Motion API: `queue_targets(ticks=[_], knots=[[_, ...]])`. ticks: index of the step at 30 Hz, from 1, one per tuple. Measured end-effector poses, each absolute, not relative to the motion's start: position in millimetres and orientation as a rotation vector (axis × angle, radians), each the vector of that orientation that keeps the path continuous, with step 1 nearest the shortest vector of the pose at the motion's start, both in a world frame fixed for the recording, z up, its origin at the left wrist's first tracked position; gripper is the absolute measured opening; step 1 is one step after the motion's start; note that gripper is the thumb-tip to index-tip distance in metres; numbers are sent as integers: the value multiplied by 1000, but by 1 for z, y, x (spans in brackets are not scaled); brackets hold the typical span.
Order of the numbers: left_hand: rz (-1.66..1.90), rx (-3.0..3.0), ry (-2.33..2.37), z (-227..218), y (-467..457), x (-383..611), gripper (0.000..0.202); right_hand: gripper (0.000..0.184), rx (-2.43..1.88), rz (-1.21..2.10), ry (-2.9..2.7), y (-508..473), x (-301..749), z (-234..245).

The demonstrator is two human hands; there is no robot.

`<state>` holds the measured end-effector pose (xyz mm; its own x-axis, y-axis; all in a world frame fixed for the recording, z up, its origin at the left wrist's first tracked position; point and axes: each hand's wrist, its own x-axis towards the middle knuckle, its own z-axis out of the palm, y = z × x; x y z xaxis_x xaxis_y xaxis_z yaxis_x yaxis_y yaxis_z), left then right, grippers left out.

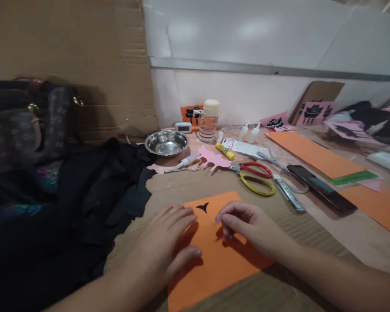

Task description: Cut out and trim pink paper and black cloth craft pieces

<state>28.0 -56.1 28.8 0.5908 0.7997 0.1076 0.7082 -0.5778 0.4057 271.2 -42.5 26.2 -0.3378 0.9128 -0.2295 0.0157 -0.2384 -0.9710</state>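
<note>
An orange sheet of paper [208,273] lies in front of me on a brown cardboard mat. Near its top edge sits a small black cut-out [203,207] with curved points. My left hand [169,238] rests over the sheet's left side, fingers stretched and thumb apart, holding nothing. Over the right part of the sheet, my right hand [242,223] is closed in a pinch. A tiny pink piece [218,219] shows at its fingertips, too small to identify.
Behind the sheet are scissors [256,177], a pink paper scrap [212,158], a yellow glue stick [225,151], a metal bowl [167,144] and a lidded glass bottle [209,121]. A phone [321,188] lies right. Black cloth [100,208] covers the left, below a bag [32,121].
</note>
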Motion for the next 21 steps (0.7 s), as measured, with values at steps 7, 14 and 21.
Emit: queue_targets(ticks=[7, 14, 21], knots=[[735, 1936, 1168, 36, -51, 34, 18, 31, -1155, 1522, -1533, -49, 266, 32], [703, 1768, 1177, 52, -54, 47, 19, 22, -1199, 1259, -1749, -45, 257, 44], [708, 1650, 1164, 64, -32, 43, 32, 27, -990, 865, -2003, -9, 270, 56]])
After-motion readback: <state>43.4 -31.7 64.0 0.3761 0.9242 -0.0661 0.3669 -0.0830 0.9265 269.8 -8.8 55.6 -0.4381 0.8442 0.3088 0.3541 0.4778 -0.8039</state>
